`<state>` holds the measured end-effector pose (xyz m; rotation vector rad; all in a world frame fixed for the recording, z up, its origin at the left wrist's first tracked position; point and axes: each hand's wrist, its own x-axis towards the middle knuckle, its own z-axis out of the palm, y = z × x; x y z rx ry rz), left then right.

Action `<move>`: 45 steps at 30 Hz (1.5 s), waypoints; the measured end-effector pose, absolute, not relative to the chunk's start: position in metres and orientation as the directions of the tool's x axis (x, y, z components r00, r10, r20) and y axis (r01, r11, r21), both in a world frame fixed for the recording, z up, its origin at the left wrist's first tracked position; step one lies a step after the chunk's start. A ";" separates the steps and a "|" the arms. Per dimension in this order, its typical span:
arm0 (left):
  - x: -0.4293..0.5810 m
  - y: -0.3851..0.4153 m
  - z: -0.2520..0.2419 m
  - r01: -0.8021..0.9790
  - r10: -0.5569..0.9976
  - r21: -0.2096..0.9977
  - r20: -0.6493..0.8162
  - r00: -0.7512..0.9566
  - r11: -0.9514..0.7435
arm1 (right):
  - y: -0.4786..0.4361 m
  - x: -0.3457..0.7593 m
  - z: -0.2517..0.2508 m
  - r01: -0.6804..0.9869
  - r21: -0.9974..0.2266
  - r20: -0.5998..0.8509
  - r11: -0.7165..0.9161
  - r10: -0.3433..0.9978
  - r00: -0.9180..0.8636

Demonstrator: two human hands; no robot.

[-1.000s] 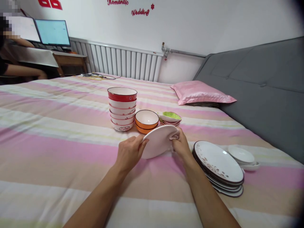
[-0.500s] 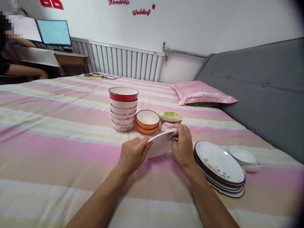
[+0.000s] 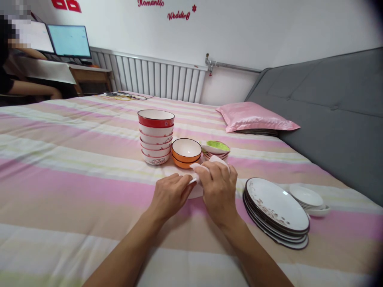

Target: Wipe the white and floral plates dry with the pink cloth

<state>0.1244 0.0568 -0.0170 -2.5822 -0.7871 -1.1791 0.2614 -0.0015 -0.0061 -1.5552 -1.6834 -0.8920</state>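
From where I stand, the left hand (image 3: 171, 196) pinches the rim of a smooth white plate (image 3: 196, 193), thumb and fingers closed on it, while the right hand (image 3: 220, 189) is closed around a soft, crumpled pale cloth (image 3: 220, 161) bunched over the plate's edge. The plate is between the two hands, just above the bedspread (image 3: 119, 207), seen nearly edge-on and mostly hidden by the knuckles. The bedspread is woven-looking fabric, striped and gently wrinkled. Just beyond the hands stand a tall stack of bowls (image 3: 156, 149), round and glossy with a red one on top, two orange bowls (image 3: 186, 160) nested beside it, and leaf-shaped dishes (image 3: 218, 146) with a green hollow. These hem in the far side. To the right, near the right forearm, dark-rimmed plates (image 3: 277, 205) lie in an uneven pile, their edges overhanging, with small white dishes (image 3: 306, 196) behind. Leftward and toward the body, the fabric runs wide, giving the elbows room.
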 end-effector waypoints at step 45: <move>0.119 0.064 -0.020 0.405 0.326 0.203 0.908 0.262 -0.891 | 0.019 0.297 -0.025 0.514 -0.798 0.548 0.315 0.734 0.400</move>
